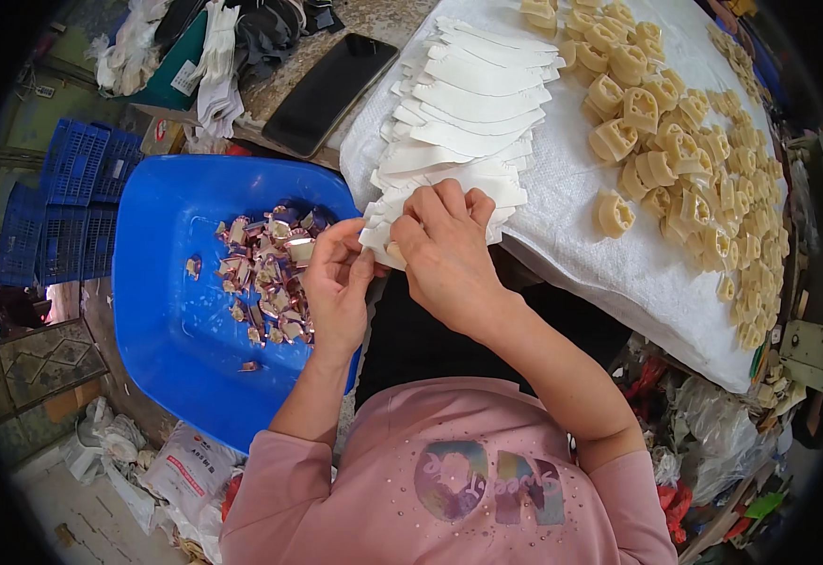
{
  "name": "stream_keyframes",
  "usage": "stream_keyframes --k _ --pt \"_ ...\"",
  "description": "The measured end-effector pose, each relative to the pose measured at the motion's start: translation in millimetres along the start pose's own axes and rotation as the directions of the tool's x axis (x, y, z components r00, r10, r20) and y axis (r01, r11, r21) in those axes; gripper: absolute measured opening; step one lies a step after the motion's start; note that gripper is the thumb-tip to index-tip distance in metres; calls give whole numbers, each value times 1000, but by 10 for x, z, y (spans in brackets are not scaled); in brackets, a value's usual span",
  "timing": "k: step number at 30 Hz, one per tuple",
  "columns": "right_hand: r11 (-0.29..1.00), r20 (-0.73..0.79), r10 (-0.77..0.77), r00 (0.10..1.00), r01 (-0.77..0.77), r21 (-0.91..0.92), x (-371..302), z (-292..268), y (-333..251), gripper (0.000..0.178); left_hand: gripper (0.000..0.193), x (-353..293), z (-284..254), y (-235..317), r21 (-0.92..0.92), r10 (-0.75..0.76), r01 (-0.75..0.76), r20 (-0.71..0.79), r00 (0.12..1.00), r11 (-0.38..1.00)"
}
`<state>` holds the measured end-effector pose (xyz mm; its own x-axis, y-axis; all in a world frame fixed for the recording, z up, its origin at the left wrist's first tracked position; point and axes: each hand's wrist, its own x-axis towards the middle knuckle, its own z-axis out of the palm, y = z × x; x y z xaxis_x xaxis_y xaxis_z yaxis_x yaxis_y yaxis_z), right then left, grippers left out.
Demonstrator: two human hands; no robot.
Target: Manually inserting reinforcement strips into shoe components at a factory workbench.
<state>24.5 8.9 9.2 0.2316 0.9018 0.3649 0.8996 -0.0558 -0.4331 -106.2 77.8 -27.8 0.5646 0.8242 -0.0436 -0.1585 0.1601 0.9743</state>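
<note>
Thin white curved strips [491, 71] lie overlapped in a long row on a white woven sheet [562, 202]. At the near end of that row, my left hand [338, 287] pinches the corner of a white strip between thumb and fingertips. My right hand [454, 259] is bent over the same strips, its fingers curled and closed. A small cream bit shows beneath the right fingers, mostly hidden, so I cannot tell what it is. Many cream, ring-like plastic parts [639, 108] are heaped on the sheet to the right of my hands.
Left of my hands stands a blue tub [152, 282] with shiny pinkish metallic pieces [275, 292] in it. Behind it lies a black phone [331, 94]. Blue crates [77, 160] stand at far left. Plastic bags [190, 471] lie at lower left, and more [712, 433] at lower right.
</note>
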Motion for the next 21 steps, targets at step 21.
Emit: stream_keyframes --k 21 --pt "528 -473 223 852 303 794 -317 -885 212 18 12 28 -92 -65 207 56 -25 -146 988 978"
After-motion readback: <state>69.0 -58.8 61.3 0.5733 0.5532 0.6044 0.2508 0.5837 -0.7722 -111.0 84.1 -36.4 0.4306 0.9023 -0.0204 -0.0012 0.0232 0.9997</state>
